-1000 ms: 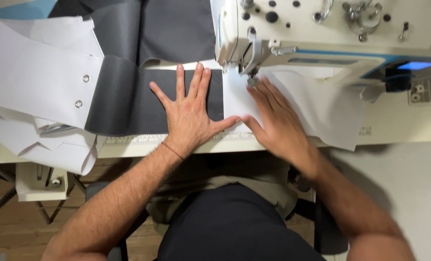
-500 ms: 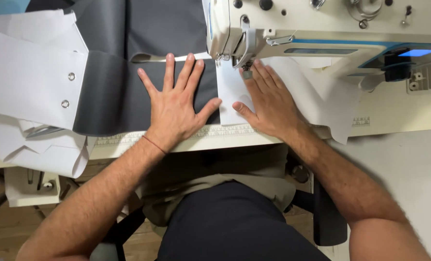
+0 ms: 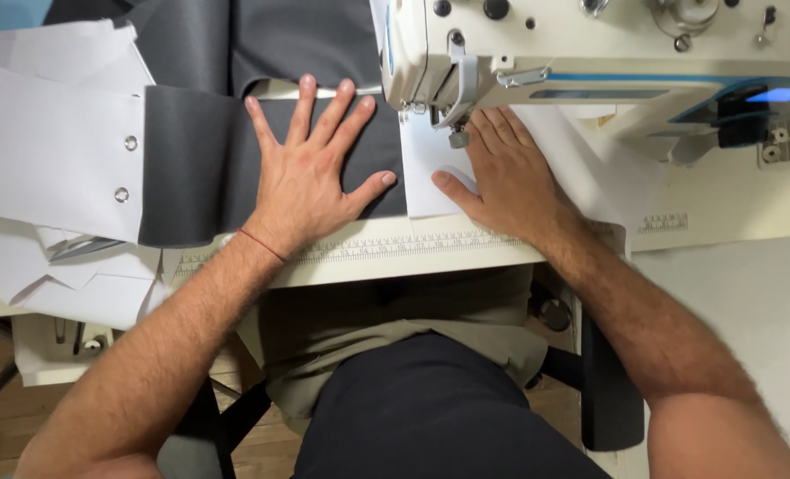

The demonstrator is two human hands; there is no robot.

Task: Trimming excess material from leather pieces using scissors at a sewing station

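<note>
Grey fabric (image 3: 191, 168) under sewing machine (image 3: 537, 53).
I see left hand (image 3: 311, 173) spread flat on it, right hand (image 3: 510, 173) flat on white piece (image 3: 426, 168); neither grasps.

One head-worn camera looks steeply down from close above the seated person, facing forward across the lap to the table edge (image 3: 413, 257) and the sewing machine (image 3: 590, 53) at the frame's top
</note>
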